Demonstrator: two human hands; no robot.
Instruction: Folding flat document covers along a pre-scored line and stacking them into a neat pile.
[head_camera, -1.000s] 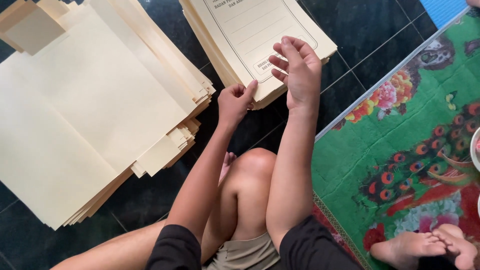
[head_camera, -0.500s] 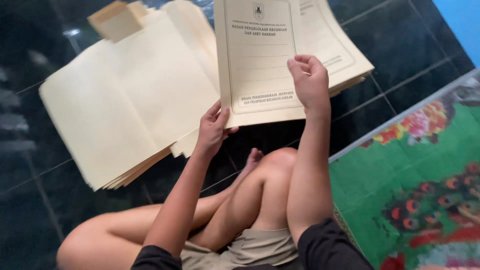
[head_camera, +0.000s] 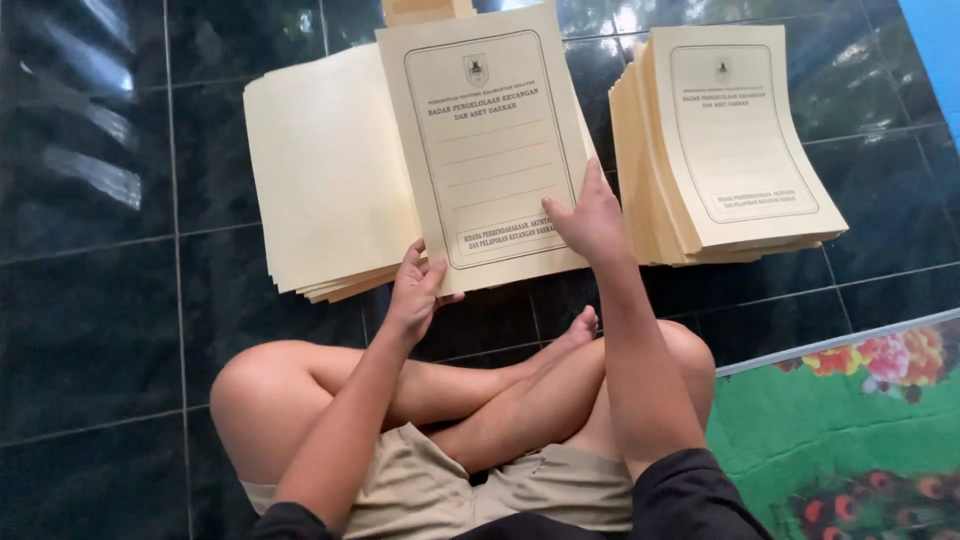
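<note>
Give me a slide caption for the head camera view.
Seated cross-legged on dark tiles, both hands, left hand and right hand, hold a cream folder between two stacks.

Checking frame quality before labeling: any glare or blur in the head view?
Head view: sharp, no motion blur; print on the held folder is crisp. Bright window glare streaks the glossy dark floor tiles at left and along the top edge. Left hand and right hand evenly lit, shadows soft.
</note>
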